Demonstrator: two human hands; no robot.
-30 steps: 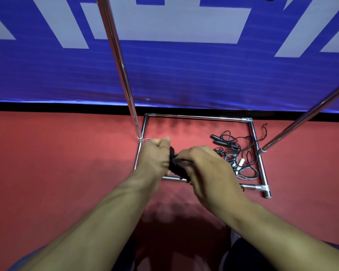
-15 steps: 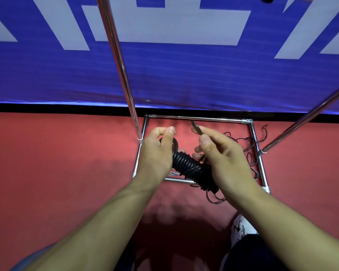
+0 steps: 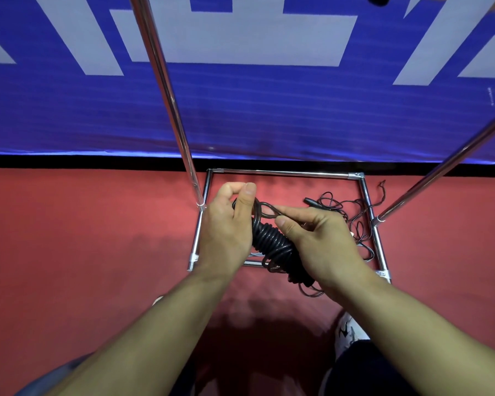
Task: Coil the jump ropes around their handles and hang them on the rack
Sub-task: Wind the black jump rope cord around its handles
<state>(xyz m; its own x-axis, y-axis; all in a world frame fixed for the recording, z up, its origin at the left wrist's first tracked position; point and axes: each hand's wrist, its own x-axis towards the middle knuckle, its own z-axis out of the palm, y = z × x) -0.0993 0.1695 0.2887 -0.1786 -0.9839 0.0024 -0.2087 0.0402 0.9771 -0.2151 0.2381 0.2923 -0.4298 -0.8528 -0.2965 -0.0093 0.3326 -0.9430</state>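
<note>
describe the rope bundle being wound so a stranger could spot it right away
Start at the chrome rack base, a rectangle of tubes on the red floor. Above its near side, the left hand and right hand hold a coiled jump rope. Unlike the loose ropes tangled beyond, it is wrapped in tight black turns.

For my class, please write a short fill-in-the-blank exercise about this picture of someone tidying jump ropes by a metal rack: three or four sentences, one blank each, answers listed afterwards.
1. The rope wound around the handles, the coiled jump rope, is ____ in colour.
2. The left hand and right hand both ____ the coiled bundle.
3. The loose jump ropes lie on the ____ floor.
4. They lie inside the rack base, which is made of ____ tubes.

Missing words: black; hold; red; metal
</note>
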